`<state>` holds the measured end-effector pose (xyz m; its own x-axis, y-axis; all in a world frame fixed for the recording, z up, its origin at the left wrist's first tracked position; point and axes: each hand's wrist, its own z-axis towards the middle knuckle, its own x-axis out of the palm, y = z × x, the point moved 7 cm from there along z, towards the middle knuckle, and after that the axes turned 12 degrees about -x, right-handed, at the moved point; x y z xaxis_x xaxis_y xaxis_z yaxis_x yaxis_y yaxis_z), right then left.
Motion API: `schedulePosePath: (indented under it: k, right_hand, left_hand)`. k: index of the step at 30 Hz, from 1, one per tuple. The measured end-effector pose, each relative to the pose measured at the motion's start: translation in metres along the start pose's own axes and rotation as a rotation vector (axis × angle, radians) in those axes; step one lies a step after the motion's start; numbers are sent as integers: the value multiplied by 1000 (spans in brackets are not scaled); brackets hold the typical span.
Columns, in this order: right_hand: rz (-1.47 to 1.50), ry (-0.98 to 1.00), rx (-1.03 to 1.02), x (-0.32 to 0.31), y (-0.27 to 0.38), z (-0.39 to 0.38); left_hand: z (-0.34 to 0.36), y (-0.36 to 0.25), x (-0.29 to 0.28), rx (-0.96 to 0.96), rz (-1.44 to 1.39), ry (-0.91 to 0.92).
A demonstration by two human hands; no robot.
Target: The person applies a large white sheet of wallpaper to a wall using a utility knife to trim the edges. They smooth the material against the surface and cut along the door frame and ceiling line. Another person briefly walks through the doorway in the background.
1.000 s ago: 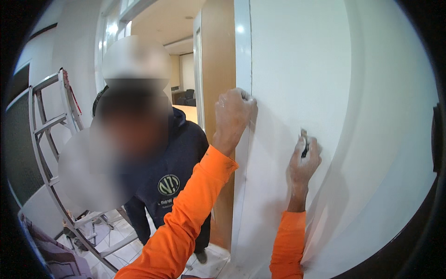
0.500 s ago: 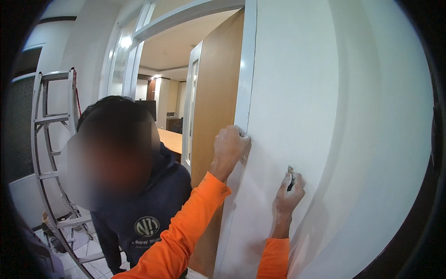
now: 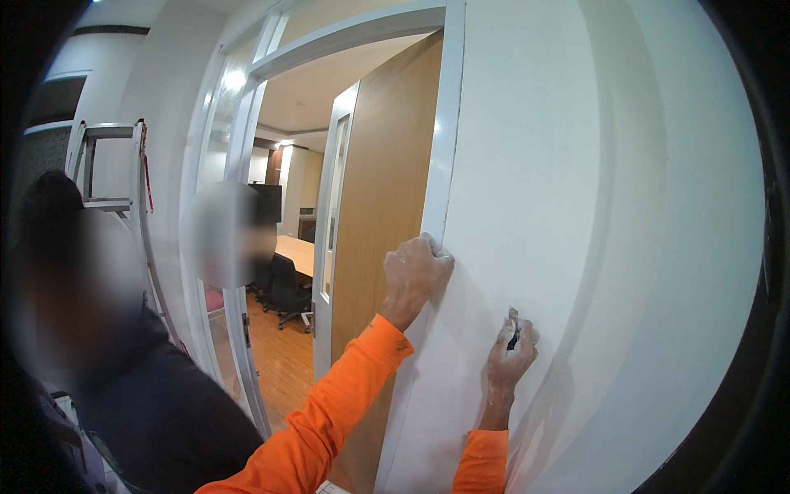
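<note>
1. Gripping a small dark-handled tool (image 3: 514, 337), your right hand (image 3: 508, 361) is pointing its tip upward beside the white wall (image 3: 535, 165).
2. Your left hand (image 3: 414, 270) is resting curled at the door frame (image 3: 443, 148); I cannot tell whether it is holding anything.
3. Farther left, a wooden door (image 3: 383, 206) is standing open; a dark-clothed person (image 3: 164, 412) is standing near a ladder (image 3: 138, 173).

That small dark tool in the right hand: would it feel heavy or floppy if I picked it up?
The small dark tool would probably feel light, since it is small enough for the right hand to pinch. It seems fairly stiff: its pale tip stands up without drooping. It might feel slippery, as the fingers look marked with whitish residue.
</note>
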<state>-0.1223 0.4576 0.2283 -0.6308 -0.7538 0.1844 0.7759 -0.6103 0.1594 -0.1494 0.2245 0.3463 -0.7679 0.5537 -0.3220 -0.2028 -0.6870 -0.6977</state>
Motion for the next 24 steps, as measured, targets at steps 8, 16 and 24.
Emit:
schedulePosePath:
  k: [8, 16, 24]
  right_hand:
    - [-20, 9, -72, 2, -2, -1]
    - [-43, 41, -24, 2, -8, -3]
    - [-60, 48, -58, 2, -6, -1]
  left_hand:
    - [6, 12, -2, 131, -228, -91]
    - [24, -11, -16, 358, -347, -96]
    - [39, -17, -10, 248, -376, -53]
